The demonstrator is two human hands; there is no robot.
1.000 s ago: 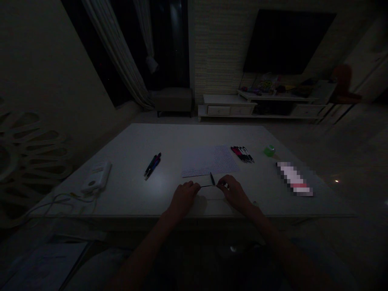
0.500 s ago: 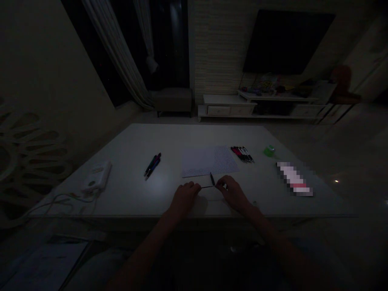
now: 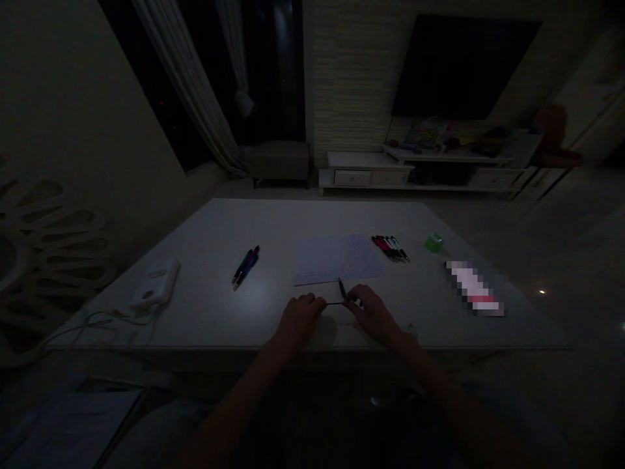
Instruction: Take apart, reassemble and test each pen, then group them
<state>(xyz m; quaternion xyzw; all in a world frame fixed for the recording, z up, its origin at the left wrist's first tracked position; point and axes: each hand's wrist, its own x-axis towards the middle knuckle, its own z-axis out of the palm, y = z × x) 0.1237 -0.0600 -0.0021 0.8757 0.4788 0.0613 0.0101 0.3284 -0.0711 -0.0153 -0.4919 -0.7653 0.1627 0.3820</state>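
**Right Hand Edged Closer to Left Along Thin Dark Rod**

The right hand (image 3: 370, 311) had shifted slightly toward the left hand (image 3: 300, 320) since a second earlier, narrowing the gap across a thin dark rod (image 3: 334, 303). The rod lay level between them near the table's front edge, the left hand's fingers curled closed on one end, the right thumb and fingers pinched at the other. A slim black piece (image 3: 342, 286) slanted up from the right fingertips toward a written-on sheet of paper (image 3: 319, 257); whether it touched the fingers could not be told. Pens (image 3: 245, 268) lay bunched left of the paper, and a row of pens (image 3: 389, 249) lay just beyond its right side. Farther right on the white table (image 3: 205, 241) sat a green container (image 3: 433, 242) and a blurred-out flat object (image 3: 473, 288); at far left, a white device (image 3: 155, 284) with cables.
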